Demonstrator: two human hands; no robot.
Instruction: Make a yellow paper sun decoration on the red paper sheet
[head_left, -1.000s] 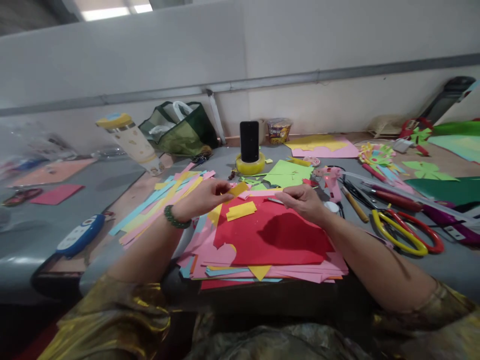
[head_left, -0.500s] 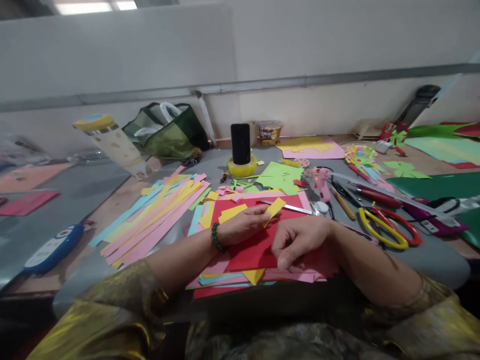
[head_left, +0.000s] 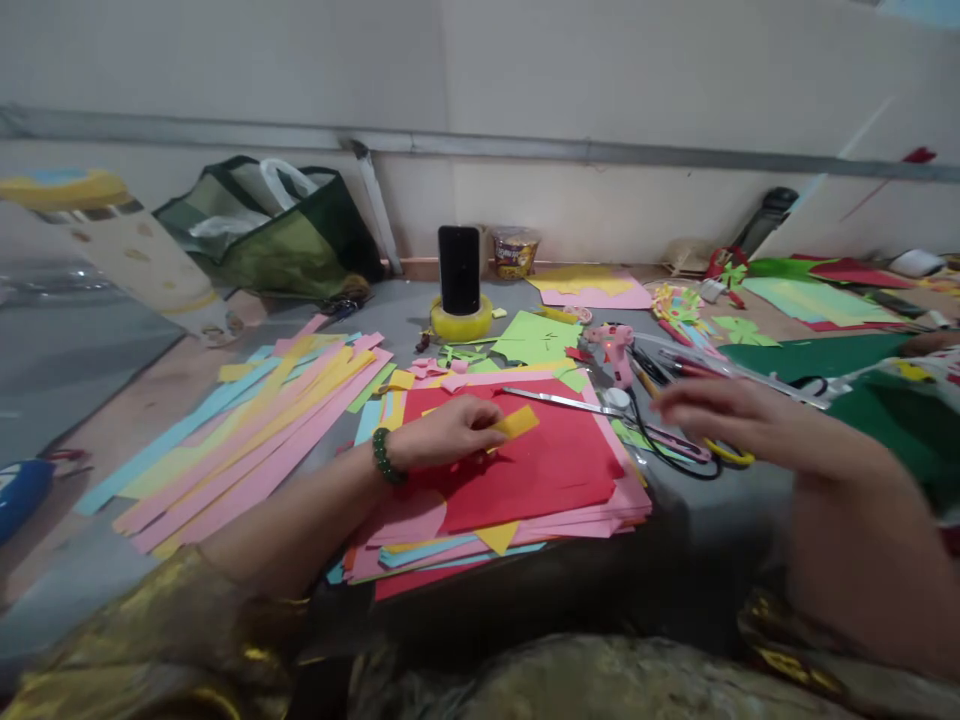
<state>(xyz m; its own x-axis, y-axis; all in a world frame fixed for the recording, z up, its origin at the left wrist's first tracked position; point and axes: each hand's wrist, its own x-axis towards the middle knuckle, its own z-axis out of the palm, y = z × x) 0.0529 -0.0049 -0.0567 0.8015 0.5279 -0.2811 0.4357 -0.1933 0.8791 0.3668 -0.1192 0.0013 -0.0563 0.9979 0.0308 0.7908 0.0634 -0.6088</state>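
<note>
My left hand (head_left: 446, 438), with a green bead bracelet at the wrist, pinches a short yellow paper strip (head_left: 517, 422) above a red sheet (head_left: 555, 475). That sheet lies on a stack of coloured paper, with slim metal tweezers (head_left: 559, 401) across its far edge. Off to the right, my right hand (head_left: 757, 425) hovers above the scissors, fingers stretched out and blurred. Only part of the scissors' yellow handle (head_left: 733, 454) shows under it; whether they touch cannot be made out. A pink glue gun (head_left: 613, 350) rests beyond the stack.
Long paper strips (head_left: 277, 430) fan out at left, near a tilted tumbler (head_left: 142, 255) and a green bag (head_left: 300, 235). A phone (head_left: 459, 270) stands in a yellow tape roll (head_left: 461, 322). Green paper scraps (head_left: 536, 338) lie behind the stack. Cables and pens crowd the right side.
My right hand has left the red sheet and moved right, over the scissors. My left hand still pinches the yellow strip, now turned flatter. The view has shifted to the right.
</note>
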